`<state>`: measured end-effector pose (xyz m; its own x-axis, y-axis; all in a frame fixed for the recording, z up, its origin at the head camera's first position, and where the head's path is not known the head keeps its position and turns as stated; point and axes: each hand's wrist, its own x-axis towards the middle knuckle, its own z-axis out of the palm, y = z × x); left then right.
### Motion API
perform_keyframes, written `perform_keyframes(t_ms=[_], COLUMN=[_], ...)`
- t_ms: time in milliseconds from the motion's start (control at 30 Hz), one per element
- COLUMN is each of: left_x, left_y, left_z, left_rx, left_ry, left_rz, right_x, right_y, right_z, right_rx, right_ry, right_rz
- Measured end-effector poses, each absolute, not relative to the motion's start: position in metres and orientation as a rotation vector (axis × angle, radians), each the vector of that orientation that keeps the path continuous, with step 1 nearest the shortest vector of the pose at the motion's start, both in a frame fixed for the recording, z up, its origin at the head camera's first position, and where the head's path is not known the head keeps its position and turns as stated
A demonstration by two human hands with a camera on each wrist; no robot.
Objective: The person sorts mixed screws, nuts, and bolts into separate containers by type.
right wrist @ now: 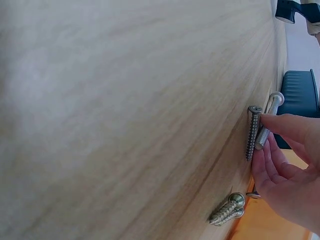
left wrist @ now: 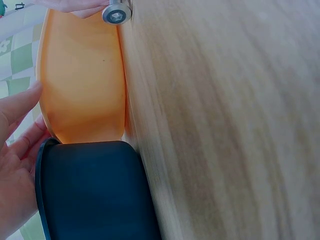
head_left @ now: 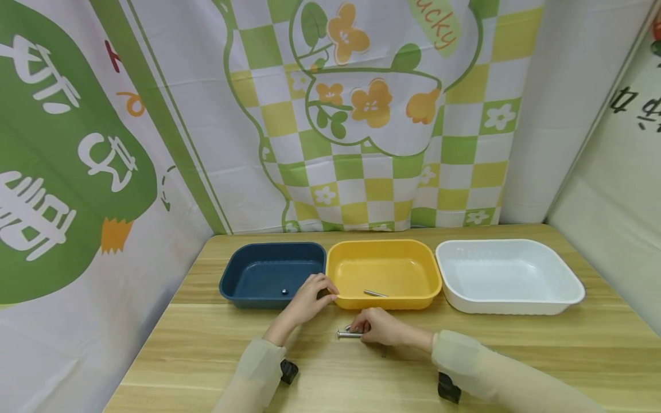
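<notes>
My right hand [head_left: 381, 327] pinches a silver bolt [right wrist: 263, 134] between thumb and fingers, low over the table in front of the yellow bin [head_left: 356, 303]. Beside the bolt, a threaded screw [right wrist: 252, 134] lies close to the thumb tip. Several more screws [right wrist: 229, 210] lie on the wood below that hand in the right wrist view. My left hand [head_left: 310, 298] is at the corner where the blue bin [head_left: 248, 302] meets the yellow one, its relaxed fingers at the yellow rim. Left wrist view: the bolt's round head [left wrist: 116, 15] with a hex socket shows at the top.
Inside the blue bin sits a small metal nut [head_left: 284, 291]; the yellow bin has a metal rod-like piece [head_left: 375, 293] in it. To the right stands a white bin [head_left: 511, 307]. All three line the back of the wooden table [head_left: 330, 384], before a patterned curtain [head_left: 372, 189].
</notes>
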<state>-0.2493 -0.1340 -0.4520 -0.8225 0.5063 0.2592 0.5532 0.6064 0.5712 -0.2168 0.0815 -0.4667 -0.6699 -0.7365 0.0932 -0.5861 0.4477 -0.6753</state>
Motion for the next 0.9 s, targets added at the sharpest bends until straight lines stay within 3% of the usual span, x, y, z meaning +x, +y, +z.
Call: perform_keyframes(t_ms=[900], left_x=[-0.2490], left_y=[-0.1346], left_z=[-0.4514], left_rx=[-0.931], left_ry=[-2.741], left_rz=[-1.006], right_x=[-0.2124], right_y=[0.0803], right_z=[-0.4669], right_rx=[-1.150], right_ry=[2.470], right_rz=[-0.984])
